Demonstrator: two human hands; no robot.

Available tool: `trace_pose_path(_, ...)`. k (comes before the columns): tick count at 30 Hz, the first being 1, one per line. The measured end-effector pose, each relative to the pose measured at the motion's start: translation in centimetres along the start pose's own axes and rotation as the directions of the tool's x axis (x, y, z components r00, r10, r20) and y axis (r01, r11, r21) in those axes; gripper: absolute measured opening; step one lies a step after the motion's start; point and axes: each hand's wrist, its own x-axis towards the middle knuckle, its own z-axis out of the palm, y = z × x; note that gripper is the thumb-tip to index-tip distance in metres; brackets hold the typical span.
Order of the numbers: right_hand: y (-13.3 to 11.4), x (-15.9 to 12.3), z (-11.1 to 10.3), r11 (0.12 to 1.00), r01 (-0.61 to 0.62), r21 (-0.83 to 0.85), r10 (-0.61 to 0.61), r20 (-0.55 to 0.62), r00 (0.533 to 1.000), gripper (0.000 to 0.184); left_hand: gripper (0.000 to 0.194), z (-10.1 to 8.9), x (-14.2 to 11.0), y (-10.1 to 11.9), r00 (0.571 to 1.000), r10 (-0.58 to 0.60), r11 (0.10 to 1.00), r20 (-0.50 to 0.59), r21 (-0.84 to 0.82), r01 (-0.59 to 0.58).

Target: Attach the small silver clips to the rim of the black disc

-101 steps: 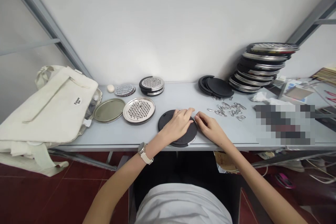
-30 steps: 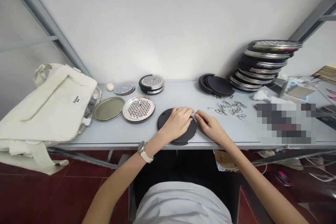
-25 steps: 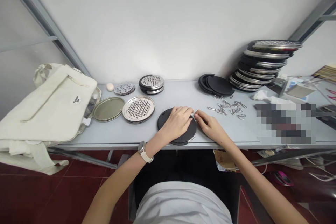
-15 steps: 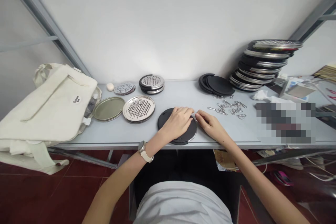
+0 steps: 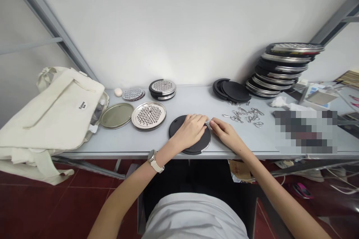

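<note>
On the table's front part lies a black round disc (image 5: 202, 144) with a thin silvery rim at its right side. My left hand (image 5: 190, 130) rests over its top, fingers together and bent over the far right edge. Beside that edge, my right hand (image 5: 223, 130) pinches a small silvery metal piece (image 5: 208, 122) between thumb and forefinger; the fingers hide most of it. Several loose silvery wire clips (image 5: 242, 114) lie behind the right hand. Left of the disc sits a stack of round metal grater plates (image 5: 148, 115).
A green-gold round plate (image 5: 117, 115), a cream bag (image 5: 53, 112) and more grater discs (image 5: 162, 87) occupy the left side. Black round pieces (image 5: 235, 91) lie near the wall. A tall leaning stack of black-and-silver discs (image 5: 280, 68) stands at the back right, near a blurred patch (image 5: 305, 130).
Both hands stay nearly in place at the disc's edge. The right fingers have shifted very slightly at the small metal piece, which looks turned a little.
</note>
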Motion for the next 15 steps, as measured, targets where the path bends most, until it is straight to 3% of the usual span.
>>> trace_pose_path(7,-0.46,0.46,0.30,0.998,0.021,-0.067,-0.018,0.051,0.999,0.033,0.014,0.09,0.01,0.11,0.999,-0.037,0.998,-0.006,0.054,0.037)
trace_pose_path(15,-0.57,0.42,0.43,0.990,0.031,-0.139,-0.027,0.031,0.999,0.029,0.014,0.22,-0.06,0.02,0.999,-0.038,0.997,-0.010,0.065,0.039)
